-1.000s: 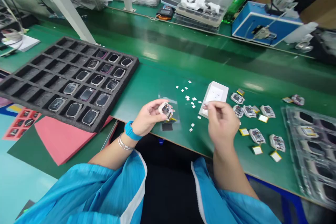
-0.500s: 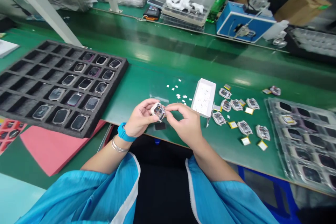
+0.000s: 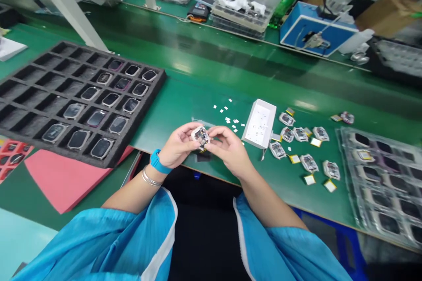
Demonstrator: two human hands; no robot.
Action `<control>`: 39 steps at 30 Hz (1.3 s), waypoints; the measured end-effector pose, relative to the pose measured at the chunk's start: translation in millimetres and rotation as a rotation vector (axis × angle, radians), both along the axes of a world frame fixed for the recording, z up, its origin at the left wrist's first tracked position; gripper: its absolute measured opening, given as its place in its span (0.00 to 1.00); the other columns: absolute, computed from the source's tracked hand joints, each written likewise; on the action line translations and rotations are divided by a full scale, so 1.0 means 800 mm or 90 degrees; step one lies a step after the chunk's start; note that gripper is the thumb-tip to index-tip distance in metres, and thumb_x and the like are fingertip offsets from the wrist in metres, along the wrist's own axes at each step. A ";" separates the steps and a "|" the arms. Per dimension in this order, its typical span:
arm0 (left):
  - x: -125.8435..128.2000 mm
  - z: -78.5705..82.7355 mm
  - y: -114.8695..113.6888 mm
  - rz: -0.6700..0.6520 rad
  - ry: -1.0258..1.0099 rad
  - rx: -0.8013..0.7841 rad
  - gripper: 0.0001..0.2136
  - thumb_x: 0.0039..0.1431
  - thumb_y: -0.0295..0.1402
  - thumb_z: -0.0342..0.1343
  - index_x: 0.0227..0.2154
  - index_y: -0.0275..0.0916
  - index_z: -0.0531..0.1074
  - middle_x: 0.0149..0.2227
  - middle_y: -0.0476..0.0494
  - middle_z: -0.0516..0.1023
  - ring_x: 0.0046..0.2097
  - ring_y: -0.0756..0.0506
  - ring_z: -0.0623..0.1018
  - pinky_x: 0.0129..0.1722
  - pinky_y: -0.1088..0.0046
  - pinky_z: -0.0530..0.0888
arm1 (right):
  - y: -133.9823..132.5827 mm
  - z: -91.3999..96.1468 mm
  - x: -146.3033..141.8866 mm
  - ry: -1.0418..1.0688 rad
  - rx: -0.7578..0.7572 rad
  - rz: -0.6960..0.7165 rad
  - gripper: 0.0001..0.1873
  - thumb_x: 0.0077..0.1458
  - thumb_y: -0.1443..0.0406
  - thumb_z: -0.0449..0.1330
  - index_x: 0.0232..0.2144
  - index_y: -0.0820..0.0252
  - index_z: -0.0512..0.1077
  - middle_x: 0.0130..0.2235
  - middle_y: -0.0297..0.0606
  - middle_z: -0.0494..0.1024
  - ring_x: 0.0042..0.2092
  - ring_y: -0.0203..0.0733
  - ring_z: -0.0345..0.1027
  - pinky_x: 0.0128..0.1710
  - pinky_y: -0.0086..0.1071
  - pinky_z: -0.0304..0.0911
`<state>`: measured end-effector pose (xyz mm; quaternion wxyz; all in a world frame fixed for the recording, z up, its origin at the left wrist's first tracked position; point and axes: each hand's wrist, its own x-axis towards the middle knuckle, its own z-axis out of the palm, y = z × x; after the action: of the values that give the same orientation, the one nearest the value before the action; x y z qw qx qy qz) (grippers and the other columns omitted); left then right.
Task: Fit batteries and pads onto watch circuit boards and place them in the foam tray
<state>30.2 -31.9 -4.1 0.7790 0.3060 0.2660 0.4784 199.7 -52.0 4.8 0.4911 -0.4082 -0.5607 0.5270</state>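
My left hand [image 3: 178,145] grips a small white watch body [image 3: 200,135] with its open inside facing up, just above the near edge of the green bench. My right hand [image 3: 229,149] is closed against the same watch body from the right, fingertips pinched on its edge. A small black square lies on the bench right under the hands. Just right of my right hand stands a small white box [image 3: 260,124] with tiny parts in it. Little white scraps [image 3: 231,118] are scattered beside it.
A black foam tray [image 3: 42,96] at the left holds several watch bodies face up. More watch bodies [image 3: 308,162] and yellow-edged squares lie at the right, beside clear blister trays [image 3: 382,175]. A blue machine [image 3: 313,35] and stacked trays stand at the far side. Red foam [image 3: 66,180] lies below the tray.
My right hand came from the white box leftward to the watch body and now pinches it together with my left hand. The view shifted slightly.
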 end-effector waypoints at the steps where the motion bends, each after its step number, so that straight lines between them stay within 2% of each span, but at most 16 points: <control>1: 0.000 0.000 0.000 -0.001 0.003 0.007 0.22 0.37 0.29 0.75 0.39 0.40 0.78 0.36 0.46 0.81 0.37 0.49 0.79 0.38 0.76 0.75 | -0.001 0.000 -0.001 0.032 -0.030 0.006 0.17 0.49 0.57 0.70 0.34 0.55 0.68 0.41 0.34 0.72 0.46 0.39 0.71 0.48 0.34 0.71; 6: 0.000 -0.002 0.003 -0.001 0.043 0.024 0.23 0.33 0.29 0.76 0.38 0.38 0.78 0.36 0.45 0.81 0.37 0.48 0.79 0.39 0.75 0.75 | -0.001 -0.001 -0.008 0.047 -0.065 -0.012 0.21 0.45 0.56 0.72 0.30 0.56 0.64 0.40 0.33 0.68 0.45 0.37 0.68 0.47 0.33 0.70; 8: 0.001 -0.002 0.003 -0.010 0.039 0.028 0.24 0.33 0.30 0.76 0.38 0.38 0.78 0.36 0.44 0.80 0.37 0.47 0.79 0.39 0.73 0.75 | -0.002 -0.005 -0.008 0.090 -0.118 0.013 0.23 0.42 0.56 0.74 0.33 0.54 0.66 0.42 0.34 0.70 0.46 0.38 0.69 0.47 0.33 0.70; 11: -0.002 0.001 0.003 -0.023 0.020 0.040 0.24 0.34 0.31 0.76 0.39 0.38 0.77 0.36 0.44 0.80 0.37 0.47 0.79 0.39 0.72 0.75 | -0.007 -0.015 -0.004 0.187 -0.249 0.107 0.28 0.42 0.56 0.74 0.43 0.51 0.68 0.47 0.36 0.74 0.46 0.40 0.72 0.46 0.35 0.71; 13: -0.006 0.003 0.004 -0.025 0.012 0.045 0.23 0.36 0.31 0.75 0.40 0.38 0.77 0.36 0.44 0.80 0.38 0.46 0.80 0.40 0.72 0.75 | -0.013 -0.020 0.003 0.204 -0.327 0.146 0.24 0.45 0.57 0.73 0.42 0.54 0.70 0.41 0.35 0.77 0.38 0.37 0.74 0.40 0.33 0.72; 15: -0.010 0.004 0.005 -0.027 0.006 0.035 0.23 0.38 0.31 0.74 0.40 0.38 0.77 0.37 0.43 0.81 0.38 0.45 0.81 0.40 0.71 0.76 | -0.019 -0.020 0.011 0.191 -0.353 0.119 0.18 0.46 0.58 0.72 0.36 0.57 0.73 0.32 0.32 0.77 0.30 0.33 0.73 0.33 0.29 0.71; 17: -0.013 0.004 0.006 -0.033 0.001 0.015 0.22 0.39 0.30 0.74 0.40 0.38 0.76 0.37 0.43 0.81 0.38 0.44 0.81 0.39 0.70 0.77 | -0.024 -0.013 0.019 0.167 -0.310 0.060 0.14 0.48 0.59 0.71 0.35 0.58 0.75 0.27 0.30 0.75 0.28 0.32 0.72 0.32 0.27 0.70; 21: -0.010 0.000 0.006 -0.082 -0.011 -0.035 0.22 0.40 0.31 0.74 0.41 0.36 0.77 0.36 0.42 0.82 0.37 0.44 0.82 0.36 0.72 0.78 | -0.023 0.017 0.029 0.056 -0.109 -0.033 0.10 0.53 0.62 0.68 0.40 0.55 0.78 0.35 0.33 0.75 0.34 0.33 0.74 0.37 0.30 0.73; 24: -0.004 -0.003 0.003 -0.129 -0.023 -0.068 0.21 0.42 0.30 0.73 0.41 0.35 0.77 0.34 0.44 0.81 0.34 0.47 0.81 0.34 0.74 0.79 | -0.017 0.038 0.034 0.020 -0.046 0.037 0.12 0.54 0.67 0.66 0.42 0.54 0.77 0.38 0.33 0.74 0.32 0.30 0.73 0.35 0.28 0.74; 27: 0.000 -0.006 0.000 -0.155 -0.037 -0.090 0.20 0.42 0.30 0.73 0.41 0.35 0.77 0.34 0.45 0.81 0.32 0.48 0.81 0.34 0.74 0.80 | -0.010 0.047 0.040 0.063 -0.067 0.165 0.07 0.50 0.68 0.69 0.34 0.57 0.78 0.41 0.34 0.74 0.31 0.31 0.74 0.35 0.29 0.75; 30: 0.000 -0.007 -0.002 -0.165 -0.054 -0.103 0.21 0.42 0.30 0.73 0.41 0.36 0.77 0.34 0.45 0.81 0.31 0.48 0.82 0.34 0.75 0.80 | -0.006 0.047 0.046 0.069 -0.098 0.212 0.09 0.49 0.68 0.70 0.36 0.57 0.80 0.41 0.37 0.78 0.35 0.36 0.78 0.40 0.32 0.76; 32: 0.000 -0.006 -0.003 -0.180 -0.056 -0.109 0.21 0.42 0.30 0.73 0.42 0.37 0.76 0.34 0.45 0.81 0.31 0.48 0.81 0.32 0.76 0.80 | -0.003 0.044 0.046 0.016 -0.089 0.165 0.08 0.53 0.65 0.68 0.38 0.56 0.80 0.38 0.37 0.80 0.36 0.39 0.78 0.40 0.34 0.76; 35: 0.000 -0.003 -0.004 -0.214 -0.034 -0.110 0.22 0.43 0.31 0.72 0.43 0.37 0.75 0.34 0.44 0.80 0.34 0.46 0.82 0.29 0.77 0.79 | 0.000 0.041 0.038 -0.116 0.012 0.053 0.07 0.56 0.61 0.66 0.38 0.52 0.80 0.38 0.37 0.81 0.39 0.41 0.76 0.40 0.36 0.74; 39: 0.001 0.000 -0.003 -0.231 0.021 -0.121 0.21 0.46 0.29 0.70 0.44 0.36 0.74 0.34 0.43 0.80 0.35 0.45 0.82 0.30 0.77 0.79 | 0.007 0.034 0.027 -0.238 0.111 0.016 0.09 0.60 0.61 0.62 0.42 0.51 0.79 0.41 0.36 0.80 0.39 0.41 0.74 0.41 0.36 0.71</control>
<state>30.8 -34.0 -3.7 0.8731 0.2818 0.2633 0.2981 221.1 -46.0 32.2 0.4051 -0.4480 -0.6908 0.3974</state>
